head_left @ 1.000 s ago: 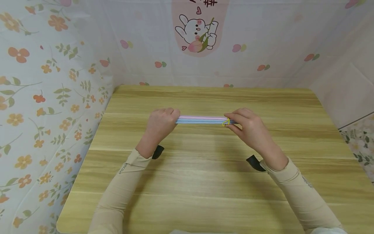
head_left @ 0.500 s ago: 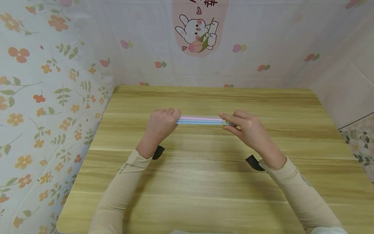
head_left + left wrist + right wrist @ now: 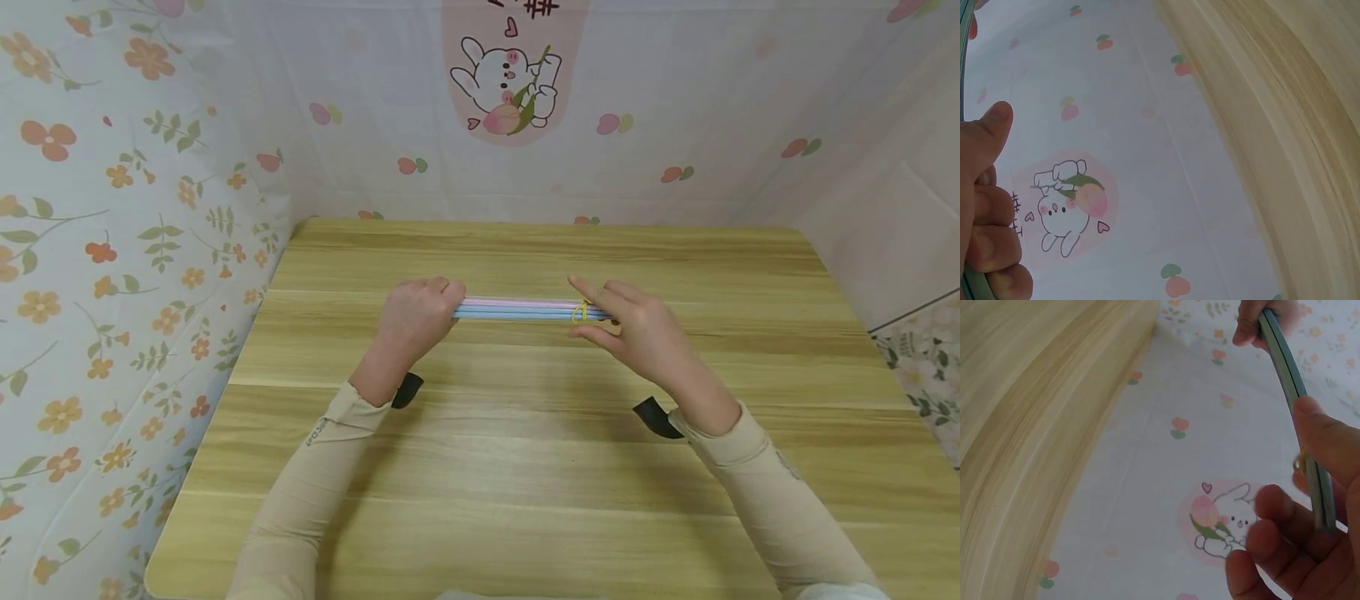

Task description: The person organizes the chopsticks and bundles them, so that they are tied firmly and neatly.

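Observation:
A bundle of thin pink and blue sticks (image 3: 517,309) is held level above the table. My left hand (image 3: 417,321) grips its left end in a fist, and in the left wrist view the fingers of that hand (image 3: 991,231) curl round it. A yellow elastic band (image 3: 581,312) loops the bundle near its right end, with a slack loop showing. My right hand (image 3: 645,329) is at that end, thumb and index finger spread to either side of the sticks. In the right wrist view the bundle (image 3: 1285,365) passes between thumb and loosely bent fingers.
The wood-grain table (image 3: 510,500) lies beneath both hands. A white printed cloth (image 3: 360,83) hangs behind it, and a floral cloth (image 3: 97,317) stands at the left. Dark pieces stick out by each wrist, such as the black piece (image 3: 657,418) at the right one.
The right thumb and index finger first pinched at the band, shifted slightly left along the sticks, then spread apart from it. The band's loop shows again. The left hand keeps its grip.

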A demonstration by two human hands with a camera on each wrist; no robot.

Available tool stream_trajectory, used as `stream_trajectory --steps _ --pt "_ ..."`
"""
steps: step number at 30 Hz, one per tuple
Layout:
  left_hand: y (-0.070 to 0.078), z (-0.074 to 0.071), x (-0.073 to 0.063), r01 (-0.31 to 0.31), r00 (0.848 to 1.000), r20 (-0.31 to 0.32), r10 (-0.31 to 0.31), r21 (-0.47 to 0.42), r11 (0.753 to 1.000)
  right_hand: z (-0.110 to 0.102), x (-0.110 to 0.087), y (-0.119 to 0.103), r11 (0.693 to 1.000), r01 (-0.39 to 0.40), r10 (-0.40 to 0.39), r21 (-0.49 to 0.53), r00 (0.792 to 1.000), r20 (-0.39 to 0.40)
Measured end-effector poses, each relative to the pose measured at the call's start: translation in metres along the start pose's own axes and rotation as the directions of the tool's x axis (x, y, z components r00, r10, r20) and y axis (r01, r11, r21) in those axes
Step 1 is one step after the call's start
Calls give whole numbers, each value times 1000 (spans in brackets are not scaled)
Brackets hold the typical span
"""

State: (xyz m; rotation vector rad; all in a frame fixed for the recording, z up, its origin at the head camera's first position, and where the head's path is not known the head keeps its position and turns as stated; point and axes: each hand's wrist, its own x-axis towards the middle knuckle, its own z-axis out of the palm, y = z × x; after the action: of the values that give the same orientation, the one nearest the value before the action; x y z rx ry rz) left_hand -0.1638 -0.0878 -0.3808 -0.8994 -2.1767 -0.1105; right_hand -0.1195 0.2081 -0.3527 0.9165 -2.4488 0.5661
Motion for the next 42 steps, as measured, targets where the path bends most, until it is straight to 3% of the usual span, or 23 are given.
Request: stream_trajectory --steps 6,12,17,31,37,42 --pt "-1 0 0 10 1000 20 -10 -14 1000 -10 -4 1 997 -77 77 -9 996 38" --pt "1 0 0 5 1000 26 -5 -9 1000 -10 -1 -1 996 5 2 -89 997 82" --pt "2 0 0 4 999 43 -4 -4 1000 -8 2 -3 998 32 -26 -51 993 113" --pt "5 -1 3 13 999 39 -12 -13 1000 -1 4 -7 998 29 -30 63 1000 7" --pt "6 -1 3 17 999 40 -16 -27 999 3 5 -9 999 23 -21 50 999 -30" --pt "7 -2 4 15 999 37 -14 -30 999 7 6 -10 1000 11 -12 -28 999 -48"
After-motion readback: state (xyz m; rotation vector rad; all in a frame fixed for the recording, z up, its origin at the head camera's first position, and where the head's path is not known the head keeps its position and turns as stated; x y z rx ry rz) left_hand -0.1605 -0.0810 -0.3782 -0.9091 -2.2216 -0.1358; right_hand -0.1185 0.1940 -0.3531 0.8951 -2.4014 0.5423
